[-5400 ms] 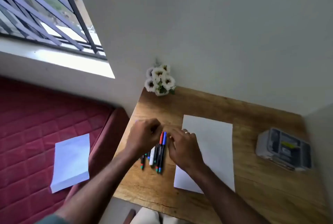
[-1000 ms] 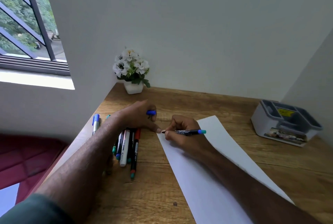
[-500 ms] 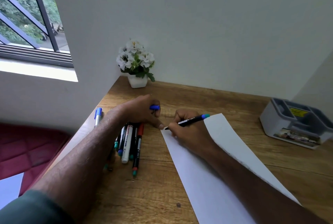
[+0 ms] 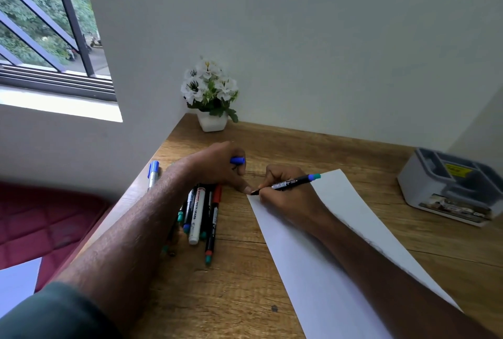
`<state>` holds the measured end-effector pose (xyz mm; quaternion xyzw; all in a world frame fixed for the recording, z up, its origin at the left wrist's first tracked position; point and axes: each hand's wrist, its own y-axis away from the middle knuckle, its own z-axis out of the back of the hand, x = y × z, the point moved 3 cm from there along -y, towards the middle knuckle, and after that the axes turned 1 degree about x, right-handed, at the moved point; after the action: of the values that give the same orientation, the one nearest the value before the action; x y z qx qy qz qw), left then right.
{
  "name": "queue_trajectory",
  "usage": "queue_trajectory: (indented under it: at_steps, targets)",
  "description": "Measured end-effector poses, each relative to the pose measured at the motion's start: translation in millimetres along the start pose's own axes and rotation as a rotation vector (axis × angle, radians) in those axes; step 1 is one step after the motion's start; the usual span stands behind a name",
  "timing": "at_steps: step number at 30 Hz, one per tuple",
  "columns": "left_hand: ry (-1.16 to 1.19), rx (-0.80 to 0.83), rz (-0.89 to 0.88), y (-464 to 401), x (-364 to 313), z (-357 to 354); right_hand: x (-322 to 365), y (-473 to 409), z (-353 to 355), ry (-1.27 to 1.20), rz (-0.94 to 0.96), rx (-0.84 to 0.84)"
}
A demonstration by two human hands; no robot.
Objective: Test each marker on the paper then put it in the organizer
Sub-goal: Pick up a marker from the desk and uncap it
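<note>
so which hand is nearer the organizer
Right. The right hand writes on the paper beside the organizer; the left hand is farther away, over the markers.

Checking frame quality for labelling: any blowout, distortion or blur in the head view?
Head view: white window sill is blown out; wide-angle bends the wall edges; grey plastic organizer at the right edge looks soft; the white paper sheet shows no glare.

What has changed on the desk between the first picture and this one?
The right hand has taken one marker from the pile and set its tip at the paper's far left corner. The left hand now holds a blue cap and presses that corner. Organizer and flower pot stayed put.
</note>
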<state>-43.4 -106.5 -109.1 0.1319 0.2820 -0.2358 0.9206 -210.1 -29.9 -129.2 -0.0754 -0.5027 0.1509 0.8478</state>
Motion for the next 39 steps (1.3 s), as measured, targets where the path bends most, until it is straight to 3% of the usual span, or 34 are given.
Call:
queue_trajectory:
  at_steps: [39]
  targets:
    - [-0.020,0.025,0.063,4.0,-3.3,3.4,-1.0,0.5,-1.2,0.022,-0.034,-0.005]
